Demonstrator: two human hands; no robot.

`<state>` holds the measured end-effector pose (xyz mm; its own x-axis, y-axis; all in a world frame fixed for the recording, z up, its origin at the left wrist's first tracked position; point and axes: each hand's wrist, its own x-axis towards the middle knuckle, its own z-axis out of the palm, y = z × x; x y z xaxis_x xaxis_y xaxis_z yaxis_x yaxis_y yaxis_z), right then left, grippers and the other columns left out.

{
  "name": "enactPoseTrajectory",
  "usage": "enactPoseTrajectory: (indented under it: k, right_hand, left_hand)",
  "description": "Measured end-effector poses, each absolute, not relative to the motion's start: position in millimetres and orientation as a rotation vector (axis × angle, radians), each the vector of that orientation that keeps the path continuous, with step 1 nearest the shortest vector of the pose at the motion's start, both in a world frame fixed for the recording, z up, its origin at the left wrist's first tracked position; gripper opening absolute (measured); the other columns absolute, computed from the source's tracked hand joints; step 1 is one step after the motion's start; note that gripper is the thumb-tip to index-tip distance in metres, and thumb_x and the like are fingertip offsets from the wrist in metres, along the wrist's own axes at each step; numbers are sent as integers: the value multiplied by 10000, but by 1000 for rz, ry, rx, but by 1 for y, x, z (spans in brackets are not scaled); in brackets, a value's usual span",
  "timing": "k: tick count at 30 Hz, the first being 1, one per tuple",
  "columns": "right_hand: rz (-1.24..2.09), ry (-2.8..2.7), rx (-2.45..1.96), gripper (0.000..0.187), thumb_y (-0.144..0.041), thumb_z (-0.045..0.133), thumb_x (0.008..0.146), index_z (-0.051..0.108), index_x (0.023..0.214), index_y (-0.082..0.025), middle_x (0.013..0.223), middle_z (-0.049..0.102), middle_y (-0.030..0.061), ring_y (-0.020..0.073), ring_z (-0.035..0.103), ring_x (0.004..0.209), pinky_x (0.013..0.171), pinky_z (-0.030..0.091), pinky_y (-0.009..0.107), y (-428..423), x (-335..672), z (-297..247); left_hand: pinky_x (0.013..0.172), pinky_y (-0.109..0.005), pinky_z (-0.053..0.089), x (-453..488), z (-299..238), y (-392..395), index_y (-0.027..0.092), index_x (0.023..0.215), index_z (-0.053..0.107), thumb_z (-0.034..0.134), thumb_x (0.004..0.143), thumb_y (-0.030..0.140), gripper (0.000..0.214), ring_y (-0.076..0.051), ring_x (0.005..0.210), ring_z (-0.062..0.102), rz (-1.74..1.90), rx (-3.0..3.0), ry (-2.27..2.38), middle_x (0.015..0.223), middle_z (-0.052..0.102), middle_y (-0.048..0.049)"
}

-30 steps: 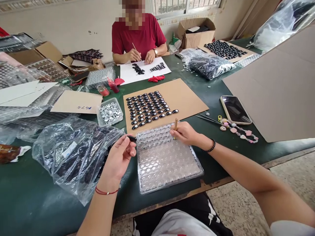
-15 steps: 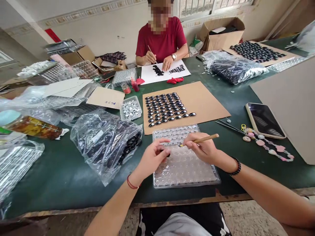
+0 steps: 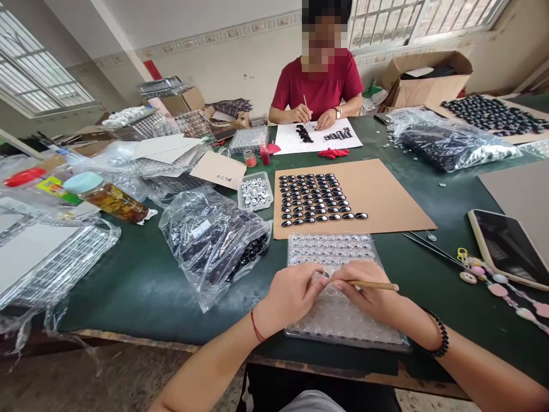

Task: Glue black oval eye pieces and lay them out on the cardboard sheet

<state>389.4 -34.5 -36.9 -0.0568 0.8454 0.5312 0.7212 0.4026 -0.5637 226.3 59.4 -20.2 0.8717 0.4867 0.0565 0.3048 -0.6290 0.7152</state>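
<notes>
My left hand and my right hand meet fingertip to fingertip over a clear plastic blister tray at the table's near edge. A thin wooden stick lies in my right hand, its tip pointing left at my left fingertips. My left fingers pinch something small there; a glint shows but the piece is mostly hidden. Beyond the tray lies a brown cardboard sheet with rows of several glossy black oval pieces.
A plastic bag of black pieces lies left of the tray, with a small tub of silver pieces behind it. Tweezers, a phone and a bead chain lie right. A person in red works opposite.
My left hand carried a black piece from beside the bag to the tray and met my right hand. The stick swung from upright to level. The camera view shifted left and up.
</notes>
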Motion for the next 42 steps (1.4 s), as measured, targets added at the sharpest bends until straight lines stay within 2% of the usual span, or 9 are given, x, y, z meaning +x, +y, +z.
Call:
enactPoseTrajectory:
  k: [4, 10, 15, 21, 24, 29, 35, 42]
  right_hand:
    - [228, -1769, -1314, 150, -219, 431, 876, 529, 763, -202, 574, 562, -18, 106, 506, 512, 517, 363, 222, -37, 390, -41]
    - [245, -1723, -1245, 148, -220, 458, 863, 546, 745, -199, 576, 578, -13, 106, 528, 512, 503, 386, 225, -37, 387, -40]
    - [225, -1620, -1210, 155, -229, 503, 842, 572, 706, -204, 539, 584, -9, 109, 516, 445, 437, 396, 227, -35, 387, -37]
    - [341, -1808, -1167, 125, -176, 454, 842, 556, 901, -219, 665, 613, 22, 146, 583, 589, 537, 459, 268, -41, 391, -37]
    - [239, -1776, -1218, 113, -137, 479, 826, 536, 866, -226, 673, 624, 14, 138, 582, 576, 535, 453, 259, -41, 389, -40]
    - [212, -1623, -1292, 60, -182, 529, 814, 508, 776, -224, 590, 591, -13, 123, 541, 494, 470, 424, 240, -40, 387, -47]
    - [311, -1744, -1184, 111, -174, 437, 849, 520, 898, -227, 711, 614, 24, 150, 580, 610, 563, 452, 286, -45, 390, -46]
    - [243, -1693, -1220, 78, -181, 478, 844, 531, 804, -221, 607, 591, -5, 128, 537, 513, 492, 405, 255, -42, 388, -48]
  left_hand:
    - [576, -228, 321, 228, -19, 59, 169, 690, 524, 364, 891, 273, 277, -124, 621, 475, 272, 2318, 500, 632, 516, 2]
    - [525, -211, 296, 227, -21, 58, 152, 596, 480, 448, 827, 216, 242, -89, 532, 397, 275, 2129, 494, 536, 433, 32]
    - [543, -218, 316, 228, -25, 60, 147, 557, 473, 465, 793, 192, 241, -93, 544, 412, 304, 2058, 455, 536, 455, 23]
    - [519, -210, 308, 227, -26, 64, 141, 560, 494, 451, 775, 188, 224, -90, 529, 393, 275, 1925, 535, 523, 435, 29]
    - [512, -205, 307, 227, -24, 65, 138, 572, 511, 440, 778, 196, 226, -88, 519, 392, 284, 1880, 569, 525, 451, 28]
    - [545, -211, 327, 228, -23, 67, 135, 585, 537, 458, 784, 199, 223, -96, 555, 441, 364, 1902, 558, 570, 512, 11]
    - [534, -212, 311, 228, -24, 66, 135, 587, 527, 470, 800, 219, 236, -91, 546, 414, 340, 1918, 537, 548, 471, 24]
    - [522, -190, 301, 228, -27, 66, 132, 575, 522, 506, 760, 163, 188, -72, 522, 402, 392, 1937, 497, 521, 456, 41]
